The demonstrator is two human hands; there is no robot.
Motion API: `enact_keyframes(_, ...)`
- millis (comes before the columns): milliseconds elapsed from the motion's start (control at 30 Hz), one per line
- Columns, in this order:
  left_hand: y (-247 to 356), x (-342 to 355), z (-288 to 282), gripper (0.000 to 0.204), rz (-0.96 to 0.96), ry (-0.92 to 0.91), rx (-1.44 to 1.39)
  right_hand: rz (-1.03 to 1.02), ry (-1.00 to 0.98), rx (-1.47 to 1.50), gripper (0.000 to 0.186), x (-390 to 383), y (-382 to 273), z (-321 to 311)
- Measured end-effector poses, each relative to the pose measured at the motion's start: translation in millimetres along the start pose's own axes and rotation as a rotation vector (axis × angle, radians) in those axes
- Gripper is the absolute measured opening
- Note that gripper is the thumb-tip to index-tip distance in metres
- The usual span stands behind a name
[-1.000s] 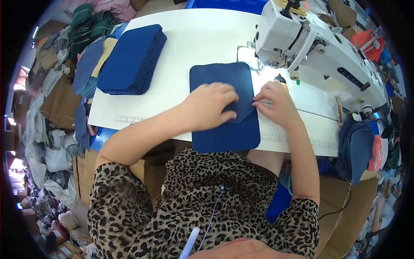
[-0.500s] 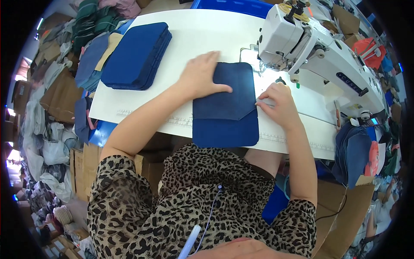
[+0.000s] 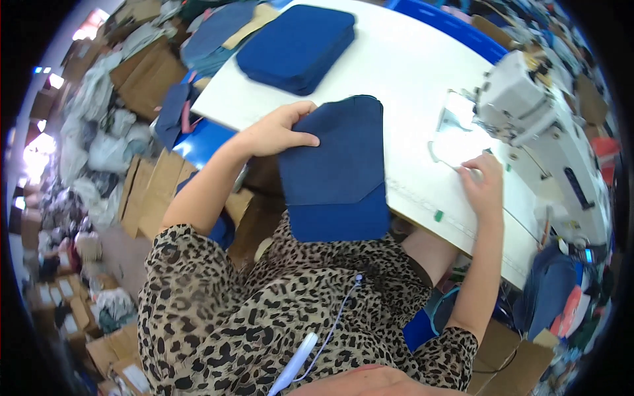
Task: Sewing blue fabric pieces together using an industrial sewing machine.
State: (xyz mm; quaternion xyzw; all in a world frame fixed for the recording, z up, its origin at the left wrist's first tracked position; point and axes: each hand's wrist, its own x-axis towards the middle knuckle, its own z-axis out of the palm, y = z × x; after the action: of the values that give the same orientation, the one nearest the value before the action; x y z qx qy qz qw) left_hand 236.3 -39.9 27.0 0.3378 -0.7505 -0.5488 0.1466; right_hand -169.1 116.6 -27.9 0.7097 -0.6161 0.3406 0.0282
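My left hand (image 3: 282,131) pinches the upper left edge of a blue fabric panel (image 3: 337,155), thumb on top. The panel has rounded corners and a darker pocket-like layer with one slanted corner; a brighter blue strip shows below it. It hangs over the table's front edge, its lower end above my lap. My right hand (image 3: 485,185) rests on the white table near the sewing machine (image 3: 518,99), well apart from the panel. Its fingers are curled together, and what they may hold is too small to make out.
A stack of blue fabric panels (image 3: 297,46) lies at the far left of the white table (image 3: 396,86). A blue crate (image 3: 449,23) stands behind. Blue cloth pieces (image 3: 545,287) hang at the right end. Cardboard boxes (image 3: 155,191) and bagged material crowd the left.
My left hand has drawn the panel away from the machine and partly off the table toward me. My right hand has parted from the panel's edge. The view has turned.
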Motion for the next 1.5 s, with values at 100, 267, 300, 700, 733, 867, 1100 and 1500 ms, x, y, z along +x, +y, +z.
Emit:
enact_keyframes(100, -12.7, -57.6, -58.5, 0.053, -0.209, -0.055, -0.151, 0.060, -0.054, 0.083, 0.012, 1.0, 4.2, -4.8)
enact_keyframes(267, -101.7, -187.7, -158.4, 0.053, -0.680, 0.133, -0.226, 0.046, -0.107, 0.048, 0.008, 2.5, 0.4, -3.1)
enact_keyframes(300, -118.0, -210.9, -165.6, 0.053, -0.739, 0.179, -0.279, 0.057, -0.123, 0.041, 0.008, 0.6, 1.4, -3.1)
enact_keyframes(700, -226.7, -250.2, -154.3, 0.057, -1.004, 0.652, 0.947, 0.093, -0.144, 0.124, 0.008, -1.0, 4.6, 4.6)
enact_keyframes(733, -214.4, -228.8, -156.3, 0.053, -0.802, 0.758, 1.003, 0.092, -0.134, 0.115, 0.008, -1.3, 6.0, 3.9)
enact_keyframes(867, -115.4, -106.5, -133.2, 0.039, -0.067, 0.837, 0.854, 0.169, -0.142, 0.093, 0.011, -5.8, 10.9, 4.4)
enact_keyframes(1100, 16.0, 32.3, -73.6, 0.032, 0.403, 0.388, 0.860, 0.210, -0.090, 0.115, 0.011, -6.9, 8.1, 1.6)
enact_keyframes(1500, 34.6, 63.4, -100.7, 0.017, -0.060, 0.088, 0.694, 0.209, -0.023, 0.131, 0.008, -1.1, -1.7, -6.0)
